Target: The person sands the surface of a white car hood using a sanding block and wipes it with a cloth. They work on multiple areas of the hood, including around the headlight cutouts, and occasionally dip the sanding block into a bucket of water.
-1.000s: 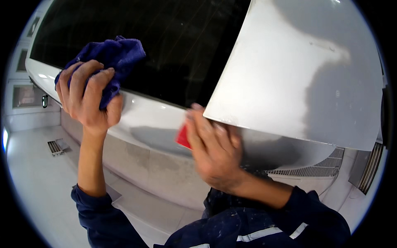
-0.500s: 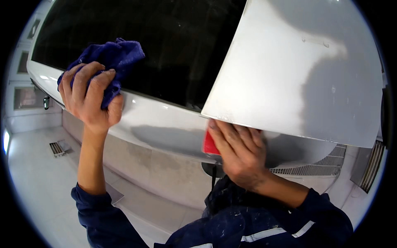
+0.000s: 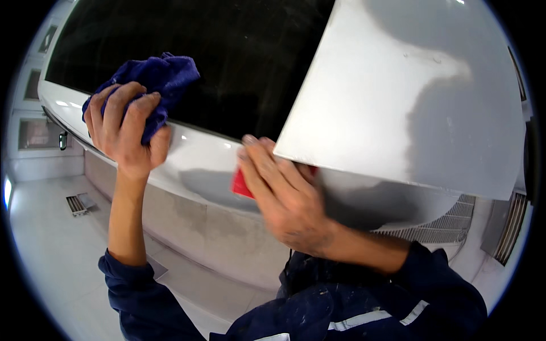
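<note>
My left hand (image 3: pixel 128 145) is closed around a bunched purple-blue cloth (image 3: pixel 168 77), resting at the lower edge of a vehicle's dark window (image 3: pixel 244 51). With fingers laid flat, my right hand (image 3: pixel 293 202) presses a red sanding pad (image 3: pixel 242 184) against the white body strip (image 3: pixel 207 149) under the glass. Most of the pad is hidden beneath the fingers; its left edge and a small bit past the knuckles show. Its fingertips reach the bottom of the window, beside the corner of a white panel (image 3: pixel 364 108). Grey patches (image 3: pixel 210 184) mark the bodywork around the hand.
The white panel with large grey areas spreads across the upper right, its lower edge overhanging the body strip. A side mirror (image 3: pixel 62 140) sticks out at far left. Below lie a pale floor (image 3: pixel 51 261), a metal grate (image 3: pixel 441 224) and a slatted vent (image 3: pixel 510 230).
My right hand has slid left along the body strip with the red sanding pad, from under the white panel's edge to beneath the window. The left hand and cloth have barely moved.
</note>
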`<state>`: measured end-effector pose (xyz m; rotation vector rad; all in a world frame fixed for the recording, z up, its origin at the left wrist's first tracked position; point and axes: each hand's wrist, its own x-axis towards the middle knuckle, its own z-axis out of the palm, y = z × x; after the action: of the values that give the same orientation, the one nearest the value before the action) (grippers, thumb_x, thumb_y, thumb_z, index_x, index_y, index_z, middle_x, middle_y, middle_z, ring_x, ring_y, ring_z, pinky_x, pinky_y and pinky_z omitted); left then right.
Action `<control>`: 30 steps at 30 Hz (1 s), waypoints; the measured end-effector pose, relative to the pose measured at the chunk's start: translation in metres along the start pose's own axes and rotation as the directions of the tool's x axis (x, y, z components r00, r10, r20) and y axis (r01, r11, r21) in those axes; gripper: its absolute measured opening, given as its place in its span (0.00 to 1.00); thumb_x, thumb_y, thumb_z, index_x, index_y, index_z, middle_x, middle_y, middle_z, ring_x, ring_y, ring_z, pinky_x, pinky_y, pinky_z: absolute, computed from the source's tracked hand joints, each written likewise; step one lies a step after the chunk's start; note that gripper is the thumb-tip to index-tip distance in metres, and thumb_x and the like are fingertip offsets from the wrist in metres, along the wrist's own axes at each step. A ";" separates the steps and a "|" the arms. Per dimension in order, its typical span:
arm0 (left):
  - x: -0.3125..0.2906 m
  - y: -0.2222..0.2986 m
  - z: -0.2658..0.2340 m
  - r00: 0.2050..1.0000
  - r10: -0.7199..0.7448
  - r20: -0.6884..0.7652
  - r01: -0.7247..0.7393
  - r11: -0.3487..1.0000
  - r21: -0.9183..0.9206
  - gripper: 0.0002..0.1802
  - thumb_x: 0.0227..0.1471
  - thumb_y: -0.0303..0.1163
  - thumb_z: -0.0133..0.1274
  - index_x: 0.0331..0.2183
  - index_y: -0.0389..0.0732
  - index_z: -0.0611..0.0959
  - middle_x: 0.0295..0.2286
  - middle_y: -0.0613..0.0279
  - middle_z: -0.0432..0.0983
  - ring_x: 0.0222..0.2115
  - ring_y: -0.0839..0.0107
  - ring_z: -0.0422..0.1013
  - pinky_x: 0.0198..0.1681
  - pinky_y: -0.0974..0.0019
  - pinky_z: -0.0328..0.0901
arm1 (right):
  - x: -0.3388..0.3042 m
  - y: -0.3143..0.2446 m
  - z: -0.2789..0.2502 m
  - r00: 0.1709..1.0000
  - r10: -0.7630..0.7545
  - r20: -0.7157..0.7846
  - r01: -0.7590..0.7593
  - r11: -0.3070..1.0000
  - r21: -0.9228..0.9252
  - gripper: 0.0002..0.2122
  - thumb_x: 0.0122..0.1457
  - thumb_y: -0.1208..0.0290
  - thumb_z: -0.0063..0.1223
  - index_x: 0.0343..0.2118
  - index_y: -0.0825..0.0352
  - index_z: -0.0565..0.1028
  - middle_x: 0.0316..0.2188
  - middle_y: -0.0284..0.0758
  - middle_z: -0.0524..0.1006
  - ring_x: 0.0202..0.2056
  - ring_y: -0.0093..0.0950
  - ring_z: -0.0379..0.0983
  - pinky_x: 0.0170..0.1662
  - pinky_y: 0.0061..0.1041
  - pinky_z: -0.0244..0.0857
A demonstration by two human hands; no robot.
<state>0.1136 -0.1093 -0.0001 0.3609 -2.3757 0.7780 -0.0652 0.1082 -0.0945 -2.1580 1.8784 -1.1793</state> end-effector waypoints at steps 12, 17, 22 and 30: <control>-0.007 -0.009 0.003 0.998 -0.053 -0.018 0.053 0.999 0.008 0.16 0.41 0.41 0.59 0.33 0.46 0.89 0.38 0.62 0.83 0.43 0.54 0.76 0.52 0.54 0.66 | -0.060 0.004 -0.034 0.963 -0.060 -0.261 -0.031 0.944 -0.329 0.16 0.56 0.73 0.67 0.48 0.66 0.87 0.50 0.37 0.81 0.49 0.34 0.76 0.48 0.37 0.67; -0.011 -0.004 -0.003 0.998 -0.054 0.026 0.053 0.998 0.038 0.19 0.46 0.44 0.56 0.36 0.42 0.90 0.41 0.57 0.84 0.45 0.51 0.77 0.54 0.51 0.67 | -0.049 0.008 -0.030 0.982 -0.049 -0.183 0.018 0.986 -0.165 0.15 0.58 0.74 0.64 0.47 0.71 0.86 0.48 0.43 0.84 0.48 0.38 0.81 0.50 0.37 0.74; -0.009 -0.003 -0.005 0.999 -0.040 0.017 0.039 0.999 0.017 0.19 0.44 0.44 0.55 0.34 0.43 0.90 0.39 0.57 0.84 0.43 0.52 0.77 0.53 0.52 0.67 | -0.046 0.016 -0.041 0.996 -0.009 -0.085 0.003 0.997 -0.074 0.14 0.62 0.76 0.61 0.49 0.76 0.84 0.48 0.50 0.85 0.54 0.45 0.82 0.58 0.42 0.77; -0.002 0.006 -0.004 1.000 -0.007 0.008 0.006 1.000 0.010 0.20 0.50 0.45 0.54 0.35 0.42 0.89 0.39 0.55 0.84 0.43 0.52 0.78 0.52 0.51 0.69 | -0.030 0.005 -0.023 0.999 0.019 -0.027 -0.020 1.000 -0.018 0.18 0.63 0.76 0.58 0.54 0.78 0.82 0.52 0.52 0.84 0.59 0.45 0.80 0.62 0.42 0.75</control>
<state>0.1143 -0.1020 -0.0011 0.3763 -2.3776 0.7873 -0.0816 0.1424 -0.0959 -2.1386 1.9238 -1.1980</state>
